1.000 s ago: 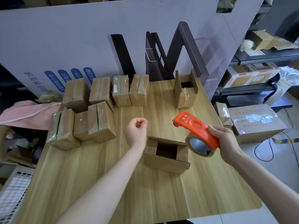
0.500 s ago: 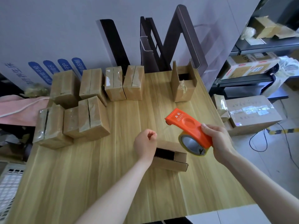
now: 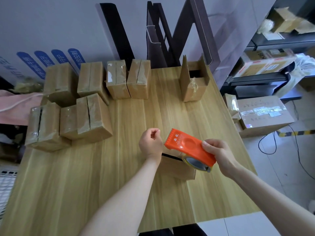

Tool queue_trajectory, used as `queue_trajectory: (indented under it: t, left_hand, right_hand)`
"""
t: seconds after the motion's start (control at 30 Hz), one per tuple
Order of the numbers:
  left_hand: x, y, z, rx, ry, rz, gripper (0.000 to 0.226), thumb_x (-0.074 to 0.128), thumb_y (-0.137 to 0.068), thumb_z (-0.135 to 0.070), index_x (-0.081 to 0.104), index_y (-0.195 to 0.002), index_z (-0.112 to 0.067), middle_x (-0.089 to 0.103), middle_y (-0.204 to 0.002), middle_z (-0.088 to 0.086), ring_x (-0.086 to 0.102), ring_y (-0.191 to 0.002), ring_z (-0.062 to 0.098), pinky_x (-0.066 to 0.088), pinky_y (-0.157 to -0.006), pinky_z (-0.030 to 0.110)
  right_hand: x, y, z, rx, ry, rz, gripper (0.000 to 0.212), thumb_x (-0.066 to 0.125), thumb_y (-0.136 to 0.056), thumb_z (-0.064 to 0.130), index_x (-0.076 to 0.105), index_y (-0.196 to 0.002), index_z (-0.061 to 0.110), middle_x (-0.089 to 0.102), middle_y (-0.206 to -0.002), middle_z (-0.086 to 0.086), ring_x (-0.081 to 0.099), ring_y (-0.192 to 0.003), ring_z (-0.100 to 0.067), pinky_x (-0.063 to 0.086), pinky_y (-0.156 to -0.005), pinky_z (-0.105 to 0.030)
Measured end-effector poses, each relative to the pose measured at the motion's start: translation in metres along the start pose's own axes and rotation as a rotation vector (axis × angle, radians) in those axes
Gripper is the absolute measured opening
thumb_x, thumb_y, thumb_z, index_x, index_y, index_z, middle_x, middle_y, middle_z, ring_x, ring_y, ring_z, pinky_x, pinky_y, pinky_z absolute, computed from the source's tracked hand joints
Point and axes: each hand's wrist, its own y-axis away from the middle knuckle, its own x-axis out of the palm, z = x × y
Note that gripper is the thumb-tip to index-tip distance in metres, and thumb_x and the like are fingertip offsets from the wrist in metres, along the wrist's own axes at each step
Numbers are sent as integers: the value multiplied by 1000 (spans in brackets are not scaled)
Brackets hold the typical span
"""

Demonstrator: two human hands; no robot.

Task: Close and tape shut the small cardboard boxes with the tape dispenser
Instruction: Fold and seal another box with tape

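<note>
A small open cardboard box (image 3: 177, 170) lies on the wooden table (image 3: 102, 176), mostly hidden under my hands, with only a dark slit of its opening showing. My right hand (image 3: 219, 155) grips the rear of the orange tape dispenser (image 3: 187, 146) just above this box, its toothed end pointing left. My left hand (image 3: 150, 142) hovers beside that end, fingers curled with the thumb against them; nothing is visible in it. A second open box (image 3: 194, 87) stands at the back right with its flaps upright.
Several taped boxes (image 3: 92, 116) crowd the table's left and back. Dark boards (image 3: 170, 40) lean on the wall behind. On the right are shelves (image 3: 272, 45) and a large carton (image 3: 265, 114) on the floor. A white basket (image 3: 5, 188) sits at the lower left.
My right hand has brought the dispenser left and down over the box. My left hand has closed in on its front end. The box's opening is now mostly covered.
</note>
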Motion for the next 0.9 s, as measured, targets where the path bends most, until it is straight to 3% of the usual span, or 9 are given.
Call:
queue_trajectory:
  t: [0.13,0.2,0.27,0.37,0.43,0.6,0.73,0.8,0.9]
  left_hand:
    - [-10,-9,-10,-236,191,5,17,67,-82,-10,65,-72,-23,69,-74,-5,67,-72,17,55,-69,31]
    - [-27,-20,-16,-302,235,-42,16,66,-84,-10,65,-73,-22,70,-76,0,67,-66,20,55,-59,30]
    - [-53,-30,-22,-236,143,-39,16,67,-84,-10,66,-73,-22,69,-74,-4,66,-64,15,55,-59,29]
    - [-90,-41,-18,-84,-212,168,10,69,-82,-17,70,-74,-23,68,-72,-10,66,-71,9,54,-65,28]
    - [-100,-44,-8,-116,-297,284,9,72,-80,-17,71,-72,-22,70,-66,-8,67,-67,12,56,-65,30]
    - [-87,-38,19,-310,-170,328,15,72,-81,-10,68,-70,-19,72,-72,4,65,-59,15,56,-60,29]
    - [-70,-26,36,-396,-79,313,15,72,-82,-10,66,-71,-19,73,-79,5,66,-63,15,56,-63,29]
    - [-65,-21,42,-417,-46,294,14,72,-83,-11,67,-73,-20,72,-80,3,68,-70,18,57,-70,32]
    - [-60,-15,51,-431,-16,280,10,75,-81,-14,69,-76,-21,72,-81,-2,69,-80,18,57,-79,32]
  right_hand:
    - [5,-3,-12,-72,93,-13,36,55,-78,33,63,-67,0,49,-49,5,43,-44,-5,31,-43,-15]
    - [3,-4,-13,-118,123,-27,41,54,-79,33,63,-69,-5,48,-50,4,42,-45,-6,30,-43,-16]
    - [0,-5,-15,-143,135,-35,43,54,-80,34,63,-70,-7,48,-52,0,42,-47,-9,30,-44,-18]
    - [0,-3,-18,-167,151,-37,41,54,-81,34,65,-71,-4,51,-53,-2,44,-49,-11,31,-44,-20]
    - [2,-1,-19,-174,152,-28,36,56,-85,30,67,-71,-2,52,-51,-3,46,-47,-15,33,-41,-22]
    - [3,1,-21,-166,170,-23,31,50,-96,6,66,-70,1,53,-47,-6,46,-43,-22,34,-35,-19]
    - [4,2,-21,-181,161,-30,31,59,-89,21,65,-66,2,50,-47,0,44,-41,-13,32,-36,-19]
    - [7,2,-21,-188,159,-32,37,54,-82,30,63,-66,-2,48,-47,-1,43,-40,-12,31,-36,-19]
    - [10,2,-21,-187,147,-25,37,56,-84,28,62,-65,-3,48,-44,-2,43,-35,-14,31,-33,-17]
